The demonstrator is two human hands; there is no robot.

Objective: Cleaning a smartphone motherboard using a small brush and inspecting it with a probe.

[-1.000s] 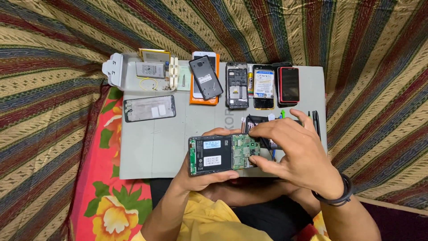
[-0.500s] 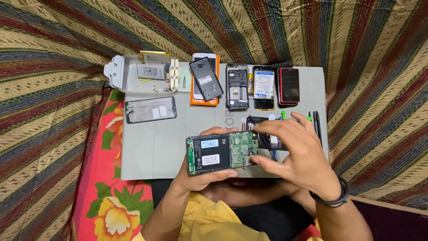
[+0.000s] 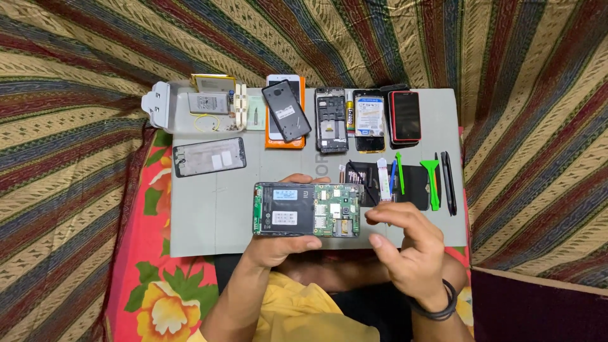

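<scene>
A detached phone frame [image 3: 209, 156] is lying near the grey mat's [image 3: 196, 221] left edge; the left hand [image 3: 278, 246] is gripping the opened phone [image 3: 306, 209] at the mat's near edge; the right hand [image 3: 411, 247] is hovering beside its circuit-board end, fingers loosely curled, holding nothing.

Makeshift phone-repair spot: grey mat [image 3: 221, 228], dismantled phones [image 3: 332, 120], pry tools [image 3: 430, 183].

Bare grey work mat [image 3: 209, 221] lies open left of the opened black phone with exposed green circuit board [image 3: 307, 209]; behind it, a row of dismantled phones [image 3: 332, 119] and green plastic pry tools [image 3: 430, 183] crowd the mat.
</scene>
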